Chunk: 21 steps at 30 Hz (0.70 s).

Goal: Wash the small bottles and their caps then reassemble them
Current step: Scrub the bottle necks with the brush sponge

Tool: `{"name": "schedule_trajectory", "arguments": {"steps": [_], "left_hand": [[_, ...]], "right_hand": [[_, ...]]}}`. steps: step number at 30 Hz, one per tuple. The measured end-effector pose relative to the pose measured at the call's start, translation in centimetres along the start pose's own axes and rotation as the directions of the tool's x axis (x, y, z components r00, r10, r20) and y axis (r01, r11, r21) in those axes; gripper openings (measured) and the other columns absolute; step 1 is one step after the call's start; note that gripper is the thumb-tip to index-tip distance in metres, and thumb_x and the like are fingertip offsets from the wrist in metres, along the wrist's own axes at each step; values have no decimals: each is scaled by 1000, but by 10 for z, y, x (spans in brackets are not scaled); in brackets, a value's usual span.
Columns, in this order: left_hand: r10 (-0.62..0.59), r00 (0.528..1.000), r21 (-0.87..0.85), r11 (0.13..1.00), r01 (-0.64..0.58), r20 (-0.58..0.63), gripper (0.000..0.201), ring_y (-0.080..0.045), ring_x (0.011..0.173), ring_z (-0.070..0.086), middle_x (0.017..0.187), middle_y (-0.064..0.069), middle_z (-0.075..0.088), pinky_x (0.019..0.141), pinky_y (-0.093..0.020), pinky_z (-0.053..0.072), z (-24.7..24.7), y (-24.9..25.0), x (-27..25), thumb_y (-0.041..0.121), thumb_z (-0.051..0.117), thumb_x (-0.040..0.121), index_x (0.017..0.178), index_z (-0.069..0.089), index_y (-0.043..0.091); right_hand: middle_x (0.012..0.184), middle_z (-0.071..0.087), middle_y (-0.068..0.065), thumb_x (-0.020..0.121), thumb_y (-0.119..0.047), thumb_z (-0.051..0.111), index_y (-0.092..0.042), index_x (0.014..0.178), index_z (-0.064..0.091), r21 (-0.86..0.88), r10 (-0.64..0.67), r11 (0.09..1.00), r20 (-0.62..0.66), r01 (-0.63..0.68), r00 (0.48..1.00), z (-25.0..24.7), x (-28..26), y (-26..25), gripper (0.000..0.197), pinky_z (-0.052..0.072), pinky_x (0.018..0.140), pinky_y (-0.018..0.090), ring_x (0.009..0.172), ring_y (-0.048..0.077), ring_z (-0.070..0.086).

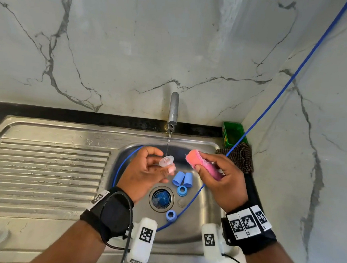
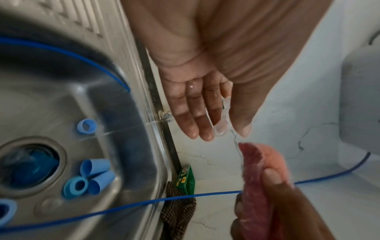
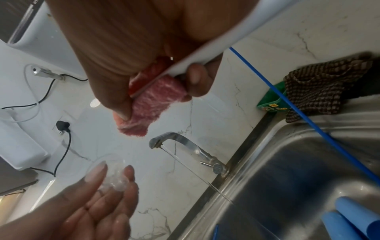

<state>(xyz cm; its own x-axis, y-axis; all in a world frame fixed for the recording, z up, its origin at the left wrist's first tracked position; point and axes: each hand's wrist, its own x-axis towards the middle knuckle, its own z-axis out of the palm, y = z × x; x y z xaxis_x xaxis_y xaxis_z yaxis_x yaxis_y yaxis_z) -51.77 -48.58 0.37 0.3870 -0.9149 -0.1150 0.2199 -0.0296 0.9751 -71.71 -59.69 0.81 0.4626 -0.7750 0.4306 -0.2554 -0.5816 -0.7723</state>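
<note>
A marble-veined wall backs a steel sink (image 1: 51,135) set in the tabletop, with a thin stream running from the tap (image 1: 173,108). The left hand (image 1: 145,174) pinches a small clear bottle (image 1: 166,161) between thumb and fingertips, so that grip is closed on it. The bottle lies tilted, its round flat end turned up and toward the stream, its long axis running down into the fingers. The right hand (image 1: 222,180) clamps a pink sponge (image 1: 202,163), which sits just to the bottle's right, near but apart; this is the nearer hand for scrubbing, and I judge the next move brings sponge leftward onto the bottle. The bottle looks transparent, wet and capless. Blue caps (image 1: 182,179) and blue rings lie below in the basin beside the drain (image 1: 161,198)
</note>
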Motion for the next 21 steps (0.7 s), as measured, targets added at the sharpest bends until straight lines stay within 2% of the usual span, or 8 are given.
{"name": "schedule_trajectory", "arguments": {"steps": [2, 5, 9, 11, 13, 16, 19, 21], "left_hand": [[55, 998, 126, 990, -58, 31, 49, -25, 95, 73, 106, -7, 75, 75, -33, 61, -4, 0, 2, 8, 84, 77, 117, 56, 16], [115, 989, 287, 948, -137, 89, 44, -14, 96, 71, 104, 3, 75, 85, -30, 58, -10, -1, 4, 16, 88, 75, 112, 64, 16], [107, 980, 215, 966, -142, 167, 40, -19, 99, 72, 104, 0, 77, 91, -38, 56, -13, -4, 4, 33, 86, 74, 109, 72, 19], [121, 978, 181, 972, -152, 170, 32, -21, 98, 73, 103, -2, 78, 91, -43, 57, -16, -5, 5, 24, 83, 80, 110, 74, 15], [129, 975, 194, 967, -164, 182, 22, -23, 92, 73, 100, -2, 78, 87, -42, 58, -17, -7, 4, 16, 76, 87, 109, 76, 14], [129, 971, 203, 964, -170, 199, 18, -21, 87, 73, 96, 2, 78, 79, -38, 60, -12, -8, 0, 16, 67, 93, 106, 77, 24], [122, 979, 146, 978, -146, 162, 15, -16, 83, 72, 87, 3, 76, 76, -35, 59, -6, -6, 2, 24, 64, 92, 98, 77, 22], [128, 977, 150, 977, -154, 168, 17, -16, 83, 72, 88, 4, 76, 77, -34, 60, -5, -5, 2, 26, 62, 91, 98, 78, 23]], "right_hand": [[107, 70, -13, 82, -18, 82, -33, 112, 72, 19, -4, 1000, -7, 4, 1000, 3, 2, -9, 35, 53, 83, 21, 98, 9, 68], [108, 71, -8, 83, -17, 81, -24, 114, 74, 78, -27, 997, 1, 27, 1000, 12, 5, -22, 32, 55, 86, 25, 100, 12, 68], [107, 69, -7, 82, -16, 82, -20, 115, 74, 19, -120, 993, 88, 118, 989, 28, 2, -32, 34, 52, 87, 20, 99, 7, 65], [109, 68, -6, 82, -16, 83, -19, 116, 74, -18, -142, 989, 116, 145, 983, 32, -2, -30, 35, 50, 87, 17, 101, 6, 64], [107, 69, -4, 81, -13, 83, -17, 113, 75, -38, -135, 990, 94, 139, 986, 33, -2, -25, 33, 52, 84, 17, 99, 5, 65], [101, 70, -7, 81, -12, 82, -17, 107, 76, -83, -75, 994, 17, 76, 997, 35, 3, -23, 28, 53, 83, 22, 93, 4, 65], [102, 70, -5, 81, -10, 82, -15, 106, 75, -59, -109, 992, 21, 110, 994, 40, 2, -28, 27, 52, 84, 19, 95, 5, 65], [101, 70, -4, 81, -10, 82, -14, 106, 75, -27, -120, 992, 45, 122, 992, 36, 3, -24, 26, 53, 83, 22, 95, 8, 66]]}}
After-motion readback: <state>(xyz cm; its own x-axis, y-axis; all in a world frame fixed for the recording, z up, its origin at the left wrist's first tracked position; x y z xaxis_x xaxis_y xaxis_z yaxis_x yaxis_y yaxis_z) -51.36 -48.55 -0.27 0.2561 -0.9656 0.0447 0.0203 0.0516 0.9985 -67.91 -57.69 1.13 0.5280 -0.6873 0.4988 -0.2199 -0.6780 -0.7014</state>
